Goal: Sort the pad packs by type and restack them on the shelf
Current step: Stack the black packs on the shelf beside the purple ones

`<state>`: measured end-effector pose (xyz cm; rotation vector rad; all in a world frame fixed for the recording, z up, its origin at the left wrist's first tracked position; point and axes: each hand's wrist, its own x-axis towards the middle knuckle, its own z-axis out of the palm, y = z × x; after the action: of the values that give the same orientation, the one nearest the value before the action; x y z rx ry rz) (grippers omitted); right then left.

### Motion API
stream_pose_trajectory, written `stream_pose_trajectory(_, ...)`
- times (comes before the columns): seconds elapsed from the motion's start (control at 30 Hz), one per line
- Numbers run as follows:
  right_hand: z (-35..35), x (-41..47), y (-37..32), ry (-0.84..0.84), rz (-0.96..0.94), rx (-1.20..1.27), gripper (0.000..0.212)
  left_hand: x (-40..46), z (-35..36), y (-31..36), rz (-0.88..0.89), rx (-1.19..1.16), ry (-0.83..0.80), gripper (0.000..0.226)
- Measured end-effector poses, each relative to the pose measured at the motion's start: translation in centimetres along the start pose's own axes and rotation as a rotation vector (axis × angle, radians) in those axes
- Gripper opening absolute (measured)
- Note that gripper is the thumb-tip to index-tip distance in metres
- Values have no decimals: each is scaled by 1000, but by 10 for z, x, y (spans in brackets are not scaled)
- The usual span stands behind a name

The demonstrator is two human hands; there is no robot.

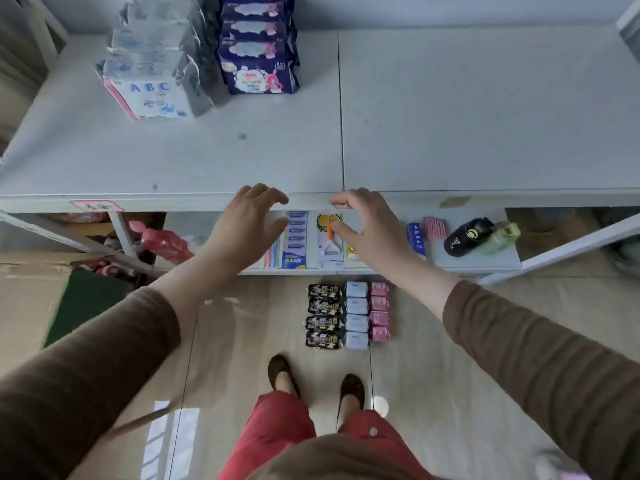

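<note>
Two rows of pad packs stand at the back left of the grey shelf top (450, 109): white-and-blue "ABC" packs (152, 84) on the left, dark purple packs (258, 69) right beside them. On the floor below lie three short rows of packs: black (323, 315), white (356, 315) and pink (379, 311). My left hand (251, 220) and my right hand (369, 223) hover at the shelf's front edge, fingers loosely curved toward each other, holding nothing.
The lower shelf (478, 261) carries carded items, a small blue box, a black bottle (465, 237) and a green bottle (500, 239). A red bottle (166, 242) and cardboard boxes (31, 292) sit at the left. My feet stand on the wooden floor.
</note>
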<state>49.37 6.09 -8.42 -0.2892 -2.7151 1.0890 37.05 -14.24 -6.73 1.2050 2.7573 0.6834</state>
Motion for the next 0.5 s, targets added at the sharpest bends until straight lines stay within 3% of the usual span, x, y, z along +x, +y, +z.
stream_pose_trajectory(0.2, 61, -93, 53, -90, 211, 16, 28, -77, 85, -12, -107, -64, -201, 28)
stream_pose_trajectory(0.5, 214, -210, 160, -234, 587, 54, 32, -194, 248, -75, -206, -58, -529, 36)
